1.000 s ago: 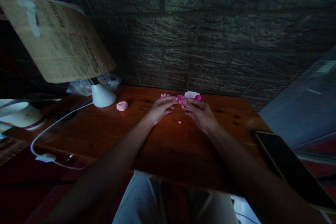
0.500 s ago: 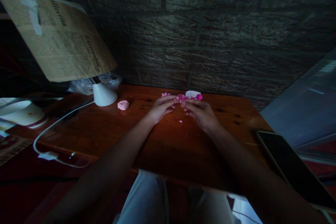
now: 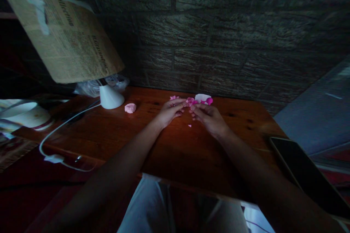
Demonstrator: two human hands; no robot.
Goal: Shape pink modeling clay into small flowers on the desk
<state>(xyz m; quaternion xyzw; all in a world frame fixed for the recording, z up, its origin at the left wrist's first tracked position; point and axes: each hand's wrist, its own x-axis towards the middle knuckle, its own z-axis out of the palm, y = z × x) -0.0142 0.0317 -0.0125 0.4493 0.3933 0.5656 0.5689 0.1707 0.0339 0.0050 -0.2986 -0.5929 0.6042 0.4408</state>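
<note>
Both my hands meet near the far edge of a wooden table (image 3: 169,149). My left hand (image 3: 170,111) and my right hand (image 3: 208,117) have their fingers pinched together on a small pink clay piece (image 3: 189,101) held between the fingertips. Just behind the fingers lie a white lump (image 3: 201,97) and a bright magenta bit (image 3: 209,100). Another pink scrap (image 3: 172,98) lies beyond my left hand. A tiny pink crumb (image 3: 189,126) sits on the table between my wrists. A pale pink clay lump (image 3: 130,107) rests to the left.
A white lamp base (image 3: 111,97) with a newspaper-covered shade (image 3: 65,38) stands at the left, its white cable (image 3: 54,134) trailing to the table's front edge. A dark phone (image 3: 303,174) lies at the right edge. A brick wall (image 3: 218,36) backs the table. White dishes (image 3: 19,113) sit far left.
My hands stay pinched on the pink piece with almost no movement. The view has shifted slightly, so everything sits a little further right.
</note>
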